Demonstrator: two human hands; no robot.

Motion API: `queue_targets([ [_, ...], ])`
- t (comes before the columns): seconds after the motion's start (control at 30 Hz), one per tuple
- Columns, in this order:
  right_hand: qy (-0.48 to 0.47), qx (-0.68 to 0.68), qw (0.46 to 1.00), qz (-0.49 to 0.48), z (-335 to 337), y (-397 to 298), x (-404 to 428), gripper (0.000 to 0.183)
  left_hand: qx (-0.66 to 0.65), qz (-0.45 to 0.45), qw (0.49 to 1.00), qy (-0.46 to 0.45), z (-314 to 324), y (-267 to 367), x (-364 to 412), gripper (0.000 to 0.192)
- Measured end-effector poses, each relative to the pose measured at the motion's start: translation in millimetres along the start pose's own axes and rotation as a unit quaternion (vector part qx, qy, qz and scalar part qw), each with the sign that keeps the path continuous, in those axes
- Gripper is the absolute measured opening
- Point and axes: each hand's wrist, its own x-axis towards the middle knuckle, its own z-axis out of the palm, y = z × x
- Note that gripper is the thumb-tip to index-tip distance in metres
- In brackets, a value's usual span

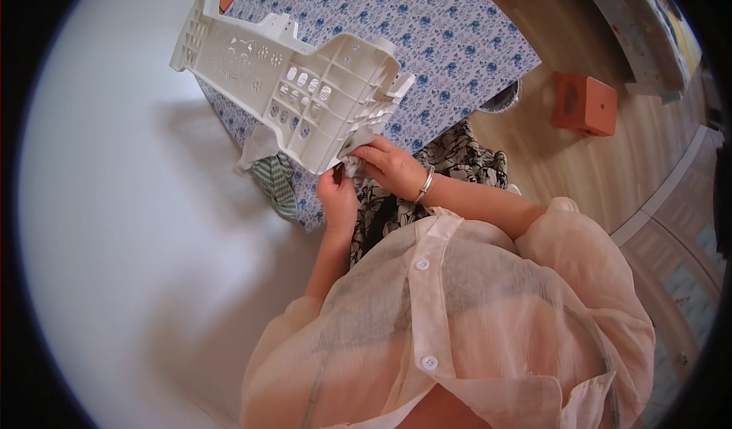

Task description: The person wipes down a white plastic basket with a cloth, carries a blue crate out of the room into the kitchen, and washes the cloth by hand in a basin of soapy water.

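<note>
A white plastic rack (269, 74) with grid openings and a cut-out cat face stands tilted over the table. Its near lower corner is pinched by my left hand (338, 197), whose fingertips partly go out of sight behind the edge. In my right hand (394, 166) is a bunched grey cloth (355, 153), held against the rack's near end. A silver bangle circles the right wrist. Left of the rack's near corner, a grey-and-green patterned cloth (275, 183) hangs over the table's edge.
The table (452, 46) wears a blue floral cover. An orange plastic stool (589, 104) stands on the wood-look floor at right. A white wall (103, 172) runs close along the left. Beneath the table's near corner, a dark rounded object (503, 98) shows in part.
</note>
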Motion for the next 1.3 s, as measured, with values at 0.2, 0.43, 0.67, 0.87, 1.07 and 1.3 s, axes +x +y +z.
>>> queue_targets([
  [0.2,0.017,-0.026,0.999,-0.016,3.5,11.3,0.9,0.031,-0.113,0.048,0.992,0.026,16.1,-14.4,9.0,0.029],
  [0.43,0.094,0.119,0.922,0.356,11.6,61.6,-20.7,0.036,-0.152,0.009,0.988,-0.033,50.9,4.7,13.3,0.022],
  [0.67,0.134,0.1,0.973,0.158,-25.4,51.9,-15.2,0.038,-0.203,-0.083,0.975,0.035,73.7,-20.9,19.0,0.025],
  [0.87,0.089,0.051,0.995,0.015,-5.3,85.3,-17.6,0.038,-0.198,-0.016,0.976,0.088,79.7,-19.2,25.5,0.026],
  [1.07,0.002,0.058,0.968,0.243,3.5,119.2,-43.0,0.037,-0.147,-0.138,0.978,0.055,86.0,-44.0,24.4,0.022],
  [1.3,0.039,0.097,0.994,0.03,-7.4,101.6,-14.2,0.033,-0.231,-0.101,0.967,0.043,82.4,-25.5,29.2,0.029],
])
